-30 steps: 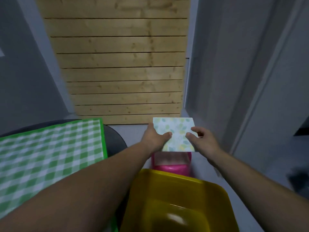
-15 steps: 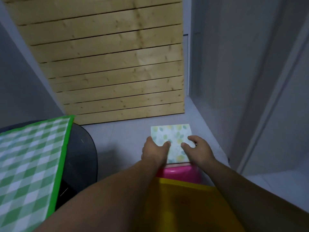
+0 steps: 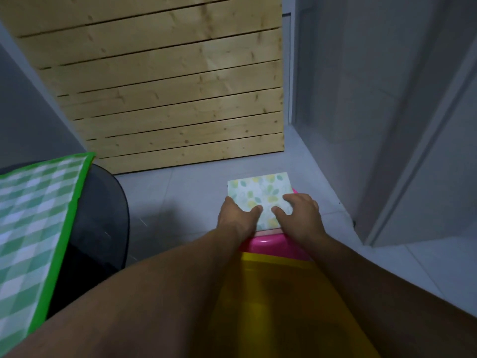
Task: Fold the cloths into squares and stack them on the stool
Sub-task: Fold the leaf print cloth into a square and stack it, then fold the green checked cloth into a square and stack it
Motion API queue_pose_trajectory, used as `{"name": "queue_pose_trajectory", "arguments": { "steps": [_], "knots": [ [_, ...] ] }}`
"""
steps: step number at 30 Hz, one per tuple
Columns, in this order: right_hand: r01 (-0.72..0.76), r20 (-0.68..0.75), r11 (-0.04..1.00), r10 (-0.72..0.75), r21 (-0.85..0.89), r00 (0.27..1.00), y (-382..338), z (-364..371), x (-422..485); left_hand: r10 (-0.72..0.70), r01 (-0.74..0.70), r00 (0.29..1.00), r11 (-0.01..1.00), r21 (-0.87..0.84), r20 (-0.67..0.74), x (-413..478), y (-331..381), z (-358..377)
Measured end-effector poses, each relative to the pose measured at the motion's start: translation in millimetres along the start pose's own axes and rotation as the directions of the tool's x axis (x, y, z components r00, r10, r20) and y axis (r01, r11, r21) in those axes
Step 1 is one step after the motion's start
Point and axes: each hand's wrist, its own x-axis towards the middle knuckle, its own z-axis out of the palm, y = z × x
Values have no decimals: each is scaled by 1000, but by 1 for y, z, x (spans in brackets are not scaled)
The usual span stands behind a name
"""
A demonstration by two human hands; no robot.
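A folded cloth [image 3: 260, 189], pale with green and yellow leaves, lies as a square on the pink stool [image 3: 265, 240], hiding most of the seat. My left hand [image 3: 236, 215] holds its near left corner with the thumb on top. At the near right corner my right hand [image 3: 302, 211] holds it, thumb and curled fingers over the cloth. Both forearms reach forward over a yellow tub [image 3: 278, 301].
The yellow tub sits just before the stool, below my arms. A green checked cloth [image 3: 33, 223] covers a dark round table [image 3: 103, 215] at the left. A wooden slat panel [image 3: 167, 86] leans against the wall ahead, and white doors [image 3: 387, 125] stand at the right.
Both hands have lowered the folded cloth from the air down onto the pink stool. The view has tilted further down towards the floor.
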Motion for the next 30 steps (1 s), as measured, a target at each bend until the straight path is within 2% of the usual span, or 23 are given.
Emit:
{"name": "queue_pose_trajectory", "arguments": {
  "steps": [8, 10, 15, 17, 19, 22, 25, 27, 30],
  "knots": [
    [-12, 63, 999, 9, 53, 998, -7, -14, -8, -31, 34, 999, 996, 81, -41, 0, 5, 3],
    [-1, 29, 996, -1, 86, 1000, -12, -21, -12, -61, 68, 995, 994, 88, -78, -2, 14, 3],
    [11, -97, 977, 10, 213, 995, -32, -49, -23, -43, 42, 995, 999, -19, -89, -16, 57, -9],
    [48, -118, 958, -15, 282, 993, -63, -69, -36, -21, 10, 995, 994, -107, -97, -36, 79, -39],
    [62, -155, 934, -7, 352, 988, -75, -84, -43, 26, -38, 997, 986, -161, -78, -55, 102, -47],
    [122, -167, 889, -52, 441, 985, -126, -115, -82, 139, -150, 988, 960, -238, -63, -110, 127, -104],
    [161, -94, 845, -131, 510, 987, -184, -140, -140, 252, -247, 967, 903, -352, -34, -168, 124, -180],
    [180, 41, 842, -233, 509, 972, -219, -150, -185, 311, -306, 949, 889, -339, -41, -204, 97, -235],
    [276, 264, 853, -418, 443, 869, -273, -157, -252, 352, -346, 936, 904, -253, -24, -264, 21, -314]
  ]
}}
